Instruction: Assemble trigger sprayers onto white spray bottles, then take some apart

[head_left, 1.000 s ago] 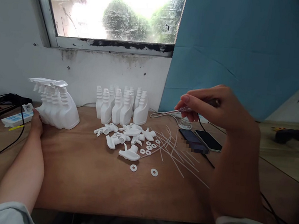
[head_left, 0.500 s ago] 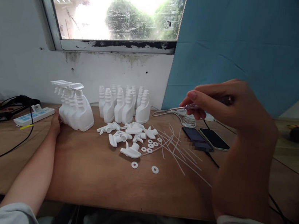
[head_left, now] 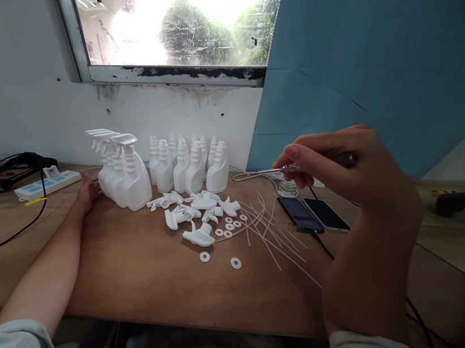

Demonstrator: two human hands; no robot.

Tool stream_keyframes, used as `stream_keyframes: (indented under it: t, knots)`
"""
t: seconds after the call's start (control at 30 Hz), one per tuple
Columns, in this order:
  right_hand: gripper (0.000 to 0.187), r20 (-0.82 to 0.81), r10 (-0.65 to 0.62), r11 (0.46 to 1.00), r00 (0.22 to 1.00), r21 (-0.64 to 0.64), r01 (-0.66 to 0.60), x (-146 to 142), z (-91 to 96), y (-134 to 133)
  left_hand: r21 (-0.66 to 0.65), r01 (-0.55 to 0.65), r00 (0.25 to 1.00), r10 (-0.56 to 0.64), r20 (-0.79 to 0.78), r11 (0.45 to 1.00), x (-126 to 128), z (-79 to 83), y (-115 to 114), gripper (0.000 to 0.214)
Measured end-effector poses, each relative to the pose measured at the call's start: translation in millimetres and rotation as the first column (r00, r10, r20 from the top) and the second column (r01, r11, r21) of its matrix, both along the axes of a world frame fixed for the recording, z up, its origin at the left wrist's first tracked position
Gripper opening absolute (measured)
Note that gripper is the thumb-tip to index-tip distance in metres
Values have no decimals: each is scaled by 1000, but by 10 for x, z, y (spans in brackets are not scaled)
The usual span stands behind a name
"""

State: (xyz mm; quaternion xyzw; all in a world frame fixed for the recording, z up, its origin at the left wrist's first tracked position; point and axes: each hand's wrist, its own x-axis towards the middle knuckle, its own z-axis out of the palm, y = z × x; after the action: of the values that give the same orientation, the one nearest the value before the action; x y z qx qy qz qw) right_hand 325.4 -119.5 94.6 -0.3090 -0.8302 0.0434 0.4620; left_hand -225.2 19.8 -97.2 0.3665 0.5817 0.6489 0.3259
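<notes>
My left hand (head_left: 86,193) lies at the left side of a row of white spray bottles (head_left: 136,187) with trigger heads fitted, its fingers extended against or close beside the nearest one. Part of the fingers is hidden behind the bottles. Raised above the right of the table, my right hand (head_left: 324,160) is closed around a screwdriver (head_left: 273,171) with a clear handle and thin metal shaft pointing left. Loose white trigger heads (head_left: 200,235), white ring washers (head_left: 235,263) and thin tubes (head_left: 278,237) lie mid-table. Headless white bottles (head_left: 218,172) stand behind them.
Two phones (head_left: 301,214) (head_left: 327,215) lie at the right, near a coiled cable (head_left: 287,189). A power strip (head_left: 49,185) and black cables (head_left: 5,241) are at the left. The wall and window (head_left: 177,72) rise behind the table.
My left hand and the row of fitted bottles have shifted slightly right, closer to the headless bottles. My right hand keeps its grip on the screwdriver. The view has turned slightly.
</notes>
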Motion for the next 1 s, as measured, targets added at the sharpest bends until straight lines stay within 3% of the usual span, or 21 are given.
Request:
stream_keyframes:
  t: [0.1,0.2,0.27,0.33,0.4,0.47,0.53,0.6,0.63,0.67,0.7,0.83,1.0]
  knots:
    - [32,9,-10,1000,1000,-4,10,-2,3,-3,-12,-13,1000,13,-2,1000,92,68,-39,46]
    - [32,27,-19,1000,999,-7,19,9,6,-4,60,-127,991,129,-23,990,147,311,-48,30]
    - [33,36,-17,1000,999,-12,17,18,10,-3,166,-277,958,285,-28,947,157,611,-47,19]
    - [34,32,-27,999,999,-21,27,24,14,0,276,-418,898,440,-21,865,192,988,-77,20]
    - [34,16,-29,999,999,-24,30,24,16,3,391,-480,845,533,-34,786,314,1364,-172,18]
    - [33,8,-15,1000,1000,-23,16,21,17,4,536,-391,814,553,-179,749,552,1662,-336,19]
    - [32,9,-5,1000,1000,-21,5,22,16,1,564,-214,709,524,-473,798,875,1846,-532,23]
    - [32,16,-5,1000,1000,-22,5,29,17,-7,543,-220,452,578,-679,810,1203,1930,-696,27]
    - [32,18,-6,1000,1000,-22,6,36,18,-12,508,-262,351,571,-742,821,1340,1947,-749,29]
    - [32,20,-8,1000,1000,-23,8,43,20,-19,454,-300,303,535,-788,839,1450,1954,-780,30]
    - [33,19,-10,1000,1000,-22,10,51,22,-26,391,-334,290,488,-824,858,1527,1954,-789,31]
    - [34,7,-33,999,999,-14,33,69,33,-64,134,-378,401,293,-868,916,1574,1916,-702,30]
    - [34,-27,-43,999,999,-24,43,42,24,-97,108,-339,448,261,-855,934,1448,1827,-554,23]
